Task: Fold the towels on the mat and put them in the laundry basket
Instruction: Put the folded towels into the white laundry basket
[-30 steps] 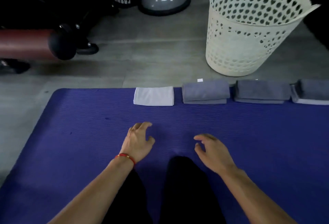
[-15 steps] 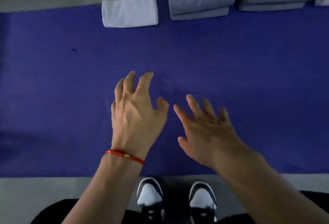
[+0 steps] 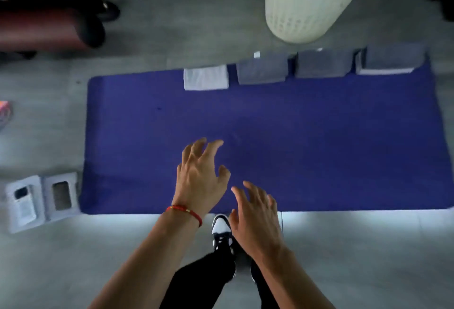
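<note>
The scene is dim, with a cool cast. A bright pale band of glare lies on the floor (image 3: 344, 225) along the near edge of the mat (image 3: 294, 137), perhaps light from behind the person. The upper left corner sinks into near black, where dark gear (image 3: 61, 21) loses detail. Motion blur softens everything: the towels (image 3: 265, 69) have smeared edges and the holes in the basket (image 3: 304, 1) streak. Wide-angle distortion bows the mat's sides and tilts the basket. Both hands, left (image 3: 200, 178) and right (image 3: 255, 213), look slightly soft.
</note>
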Available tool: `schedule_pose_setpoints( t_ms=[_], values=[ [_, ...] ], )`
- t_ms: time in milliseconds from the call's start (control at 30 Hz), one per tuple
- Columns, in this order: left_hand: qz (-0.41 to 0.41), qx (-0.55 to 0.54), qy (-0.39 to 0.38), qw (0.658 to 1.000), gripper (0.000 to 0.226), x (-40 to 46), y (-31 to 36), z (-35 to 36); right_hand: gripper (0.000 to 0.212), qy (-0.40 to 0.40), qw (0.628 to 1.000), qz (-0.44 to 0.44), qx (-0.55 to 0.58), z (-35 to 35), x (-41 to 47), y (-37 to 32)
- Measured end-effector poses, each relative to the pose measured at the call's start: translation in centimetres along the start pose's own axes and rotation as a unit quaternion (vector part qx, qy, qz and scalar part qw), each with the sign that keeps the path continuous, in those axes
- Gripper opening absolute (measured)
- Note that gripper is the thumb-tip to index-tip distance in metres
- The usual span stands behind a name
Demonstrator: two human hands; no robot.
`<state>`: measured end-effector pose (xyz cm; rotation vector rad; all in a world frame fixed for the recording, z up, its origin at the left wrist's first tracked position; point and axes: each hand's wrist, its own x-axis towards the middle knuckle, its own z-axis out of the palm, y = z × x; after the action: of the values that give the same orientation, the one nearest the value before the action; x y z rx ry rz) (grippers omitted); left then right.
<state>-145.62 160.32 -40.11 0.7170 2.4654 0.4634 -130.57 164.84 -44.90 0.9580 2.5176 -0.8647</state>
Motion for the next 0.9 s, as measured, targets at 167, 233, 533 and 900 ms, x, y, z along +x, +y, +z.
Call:
schedule_pose_setpoints(
  t_ms=[167, 233, 533, 900],
  values=[
    [0.017, 0.001, 0.037, 0.999, 0.052, -2.2, 5.3, -17.2, 0.056, 0.005, 0.997, -0.057, -0.056, -14.8, -0.3, -9.8],
    [0.022, -0.008, 0.054, 0.998, 0.051, -2.2, 6.4, -23.5, 0.056, -0.008, 0.993, -0.082, -0.083, -19.8, 0.7, -14.1],
    [0.063, -0.140, 0.087, 0.984, 0.051, 6.1, 3.7, -40.8, 0.065, 0.056, 0.983, -0.096, -0.145, -30.4, 9.4, -27.9],
    [0.067, -0.113, 0.127, 0.983, 0.048, 32.3, 1.9, -47.0, 0.060, 0.070, 0.978, -0.085, -0.175, -36.0, 39.2, -34.0]
  ],
)
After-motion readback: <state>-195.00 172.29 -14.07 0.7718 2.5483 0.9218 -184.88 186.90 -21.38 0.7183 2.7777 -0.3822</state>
